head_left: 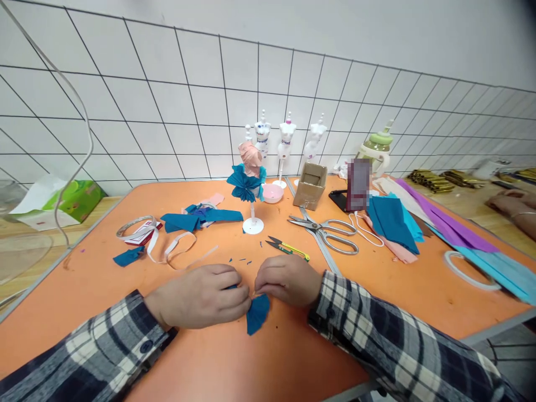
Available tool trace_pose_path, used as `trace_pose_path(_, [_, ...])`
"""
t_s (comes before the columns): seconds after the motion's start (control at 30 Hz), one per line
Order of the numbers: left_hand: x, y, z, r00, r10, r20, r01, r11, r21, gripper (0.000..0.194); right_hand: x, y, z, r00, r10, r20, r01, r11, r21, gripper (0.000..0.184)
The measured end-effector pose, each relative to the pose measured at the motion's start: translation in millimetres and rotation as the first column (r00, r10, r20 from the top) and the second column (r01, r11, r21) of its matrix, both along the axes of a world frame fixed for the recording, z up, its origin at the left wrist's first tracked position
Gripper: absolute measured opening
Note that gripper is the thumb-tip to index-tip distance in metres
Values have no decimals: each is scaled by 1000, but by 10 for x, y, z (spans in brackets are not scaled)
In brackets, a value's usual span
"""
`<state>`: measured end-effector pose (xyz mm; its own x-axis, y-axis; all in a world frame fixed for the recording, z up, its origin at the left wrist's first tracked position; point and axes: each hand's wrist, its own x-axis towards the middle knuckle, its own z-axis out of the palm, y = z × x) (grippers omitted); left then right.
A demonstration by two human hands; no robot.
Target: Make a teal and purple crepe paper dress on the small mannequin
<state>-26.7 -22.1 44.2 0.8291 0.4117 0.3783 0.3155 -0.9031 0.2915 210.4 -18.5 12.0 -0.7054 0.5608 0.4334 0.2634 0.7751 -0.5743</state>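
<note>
Ribbon (153, 245) lies at left on the tabletop (201, 363). The left hand (205, 298) grips the blue piece (257, 314), its fanned end showing by the fingertips. The right hand (288, 279), fingers bunched, is just beside; I cannot tell whether it grips. Scissors (338, 241) lie beyond.

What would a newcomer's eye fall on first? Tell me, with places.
Probably the small mannequin in pink and blue, standing on the orange table. Then, nearer, the left hand and right hand, close together at a blue piece. Large scissors lie right of the mannequin.
</note>
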Motion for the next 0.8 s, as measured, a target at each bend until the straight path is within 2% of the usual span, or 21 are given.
trace_pose_path(0.1, [-23,27,-58,981,-129,-142,132,991,15,25,58,63,20,999,-50,-16,51,999,19,22])
trace_pose_path(0.17, [-49,42,-76,983,-119,-138,122,992,17,26,68,89,24,995,-85,-47,85,996,-4,22])
trace_pose_path(0.23, [-58,59,-101,994,-72,-85,71,997,-23,22,63,92,25,988,-130,-83,126,990,-56,20])
trace_pose_path(0.3, [-27,83,-150,996,92,4,-91,990,-106,18,50,64,34,956,-243,-165,214,961,-176,16])
trace_pose_path(0.33, [5,100,-181,973,225,56,-213,963,-165,18,39,38,43,910,-338,-239,277,926,-256,15])
trace_pose_path(0.37, [45,118,-214,918,381,107,-349,906,-239,21,23,5,55,834,-444,-327,335,879,-338,16])
trace_pose_path(0.4, [92,137,-244,833,532,154,-461,820,-338,25,0,-31,68,741,-530,-411,367,834,-412,17])
trace_pose_path(0.43, [142,154,-269,742,644,188,-516,727,-453,29,-31,-69,79,658,-583,-476,364,800,-477,19])
trace_pose_path(0.47, [191,165,-287,667,716,208,-521,647,-558,32,-74,-104,85,608,-606,-512,328,780,-534,21])
trace_pose_path(0.5, [238,168,-297,619,755,215,-492,587,-643,35,-126,-135,85,613,-603,-511,264,765,-587,24])
trace_pose_path(0.53, [279,162,-298,601,769,217,-452,551,-702,36,-185,-159,77,664,-578,-475,174,737,-653,27])
trace_pose_path(0.57, [315,147,-293,602,768,216,-415,533,-737,36,-248,-174,61,730,-537,-422,82,682,-726,30])
trace_pose_path(0.63, [366,102,-272,636,740,218,-375,544,-751,34,-361,-178,16,797,-490,-353,-34,548,-836,36])
trace_pose_path(0.7, [392,58,-251,666,712,222,-371,574,-730,33,-429,-156,-32,787,-519,-333,-91,436,-895,40])
trace_pose_path(0.8, [406,28,-251,697,683,218,-372,604,-705,36,-431,-114,-77,733,-595,-330,-144,338,-930,44])
